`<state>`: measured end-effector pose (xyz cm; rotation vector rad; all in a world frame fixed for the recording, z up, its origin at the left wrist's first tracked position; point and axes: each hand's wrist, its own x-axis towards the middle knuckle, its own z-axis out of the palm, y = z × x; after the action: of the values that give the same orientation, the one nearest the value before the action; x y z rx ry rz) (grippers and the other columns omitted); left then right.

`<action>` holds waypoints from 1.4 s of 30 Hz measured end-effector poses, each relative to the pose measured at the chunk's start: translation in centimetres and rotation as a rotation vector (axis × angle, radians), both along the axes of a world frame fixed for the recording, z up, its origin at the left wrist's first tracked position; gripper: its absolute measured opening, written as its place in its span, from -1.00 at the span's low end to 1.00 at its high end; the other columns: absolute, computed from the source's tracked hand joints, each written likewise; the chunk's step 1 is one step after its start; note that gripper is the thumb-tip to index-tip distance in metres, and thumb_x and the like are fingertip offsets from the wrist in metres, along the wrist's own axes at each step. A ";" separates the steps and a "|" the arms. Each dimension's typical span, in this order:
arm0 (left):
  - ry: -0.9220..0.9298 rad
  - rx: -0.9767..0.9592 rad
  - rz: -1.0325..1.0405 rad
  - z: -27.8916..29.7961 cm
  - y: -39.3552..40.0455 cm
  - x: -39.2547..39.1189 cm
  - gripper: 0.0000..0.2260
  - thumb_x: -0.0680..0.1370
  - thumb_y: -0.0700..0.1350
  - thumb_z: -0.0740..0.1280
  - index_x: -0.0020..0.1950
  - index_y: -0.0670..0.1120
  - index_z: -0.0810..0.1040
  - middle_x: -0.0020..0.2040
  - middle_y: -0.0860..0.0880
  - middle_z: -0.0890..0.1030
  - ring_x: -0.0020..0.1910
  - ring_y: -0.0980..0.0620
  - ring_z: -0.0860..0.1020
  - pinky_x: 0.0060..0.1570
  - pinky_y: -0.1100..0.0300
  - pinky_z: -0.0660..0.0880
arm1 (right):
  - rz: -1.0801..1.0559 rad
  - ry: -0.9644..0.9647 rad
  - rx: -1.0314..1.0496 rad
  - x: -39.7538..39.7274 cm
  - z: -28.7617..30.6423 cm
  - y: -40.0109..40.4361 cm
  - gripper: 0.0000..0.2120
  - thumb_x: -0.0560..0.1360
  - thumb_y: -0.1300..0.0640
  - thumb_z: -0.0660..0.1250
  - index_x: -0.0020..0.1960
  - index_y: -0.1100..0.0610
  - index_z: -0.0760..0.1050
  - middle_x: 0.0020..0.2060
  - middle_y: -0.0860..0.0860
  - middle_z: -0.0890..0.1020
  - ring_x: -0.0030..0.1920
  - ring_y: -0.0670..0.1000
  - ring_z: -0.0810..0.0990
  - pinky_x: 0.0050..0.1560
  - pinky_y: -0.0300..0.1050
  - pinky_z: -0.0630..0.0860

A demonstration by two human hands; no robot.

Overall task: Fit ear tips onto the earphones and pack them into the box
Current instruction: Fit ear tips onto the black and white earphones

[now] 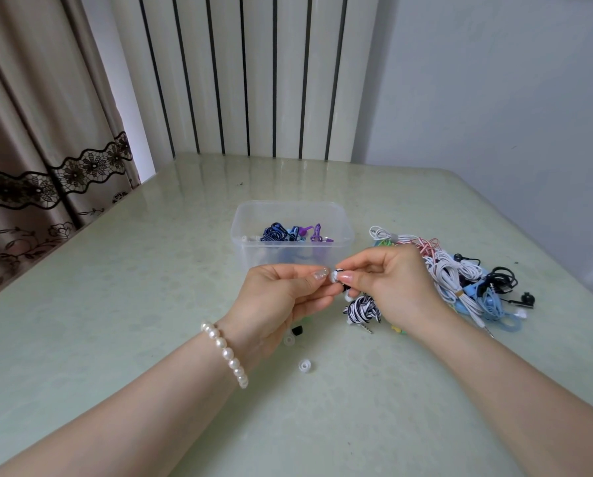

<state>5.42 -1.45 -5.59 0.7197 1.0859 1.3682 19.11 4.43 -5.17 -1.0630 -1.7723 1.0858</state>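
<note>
My left hand [281, 297] pinches a small white ear tip [333, 276] between thumb and fingers. My right hand [395, 284] pinches a black-and-white earbud [339, 271] against that tip. Its striped black-and-white cable bundle [362, 309] hangs just below my right hand, with the plug resting by the table. A clear plastic box [289, 235] stands right behind my hands and holds several coiled blue and purple earphones [295, 233]. Loose ear tips lie on the table below my left hand: a white one [304, 365], a clear one [289, 340] and a black one [297, 330].
A heap of coiled earphones [460, 273], white, pink, blue and black, lies to the right of the box. The pale green table [150, 270] ends at a curtain on the left and a ribbed radiator and wall at the back.
</note>
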 end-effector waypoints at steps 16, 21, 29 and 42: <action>-0.081 -0.003 0.023 0.2 -0.1 0.2 -0.89 0.47 -0.35 0.29 -0.12 -0.29 0.61 -0.17 -0.18 0.68 -0.22 0.01 0.67 -0.18 0.24 0.61 | -0.160 -0.010 0.110 -0.9 -0.3 -0.8 -0.69 0.35 0.36 0.43 -0.36 -0.04 0.54 -0.43 0.00 0.60 -0.43 -0.07 0.54 -0.19 -0.04 0.57; -0.165 -0.002 0.027 0.5 -0.1 0.3 -0.88 0.49 -0.36 0.25 -0.08 -0.31 0.58 -0.17 -0.18 0.68 -0.21 -0.02 0.67 -0.20 0.23 0.61 | -0.186 0.030 0.133 -1.0 -0.2 -1.0 -0.70 0.34 0.33 0.44 -0.37 -0.05 0.53 -0.46 -0.06 0.59 -0.49 -0.18 0.50 -0.21 -0.09 0.55; -0.193 0.055 0.030 0.7 -0.4 0.9 -0.85 0.52 -0.36 0.21 0.01 -0.29 0.55 -0.08 -0.18 0.67 -0.13 -0.03 0.67 -0.11 0.20 0.60 | -0.231 0.133 0.104 -1.0 -0.1 -0.8 -0.72 0.35 0.35 0.44 -0.36 0.00 0.53 -0.47 0.00 0.60 -0.49 -0.10 0.51 -0.30 -0.18 0.53; -0.180 0.125 0.067 0.7 -1.0 2.1 -0.84 0.52 -0.34 0.22 -0.04 -0.23 0.59 -0.14 -0.10 0.69 -0.08 0.02 0.66 -0.08 0.24 0.59 | -0.296 0.125 0.265 -1.3 -0.7 -1.4 -0.87 0.37 0.34 0.41 -0.19 0.12 0.61 -0.42 -0.15 0.57 -0.44 -0.27 0.52 -0.32 -0.45 0.41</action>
<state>7.49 -2.48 -4.87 0.6416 0.8955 1.5376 17.79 3.07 -5.84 -1.0291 -1.5496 0.6995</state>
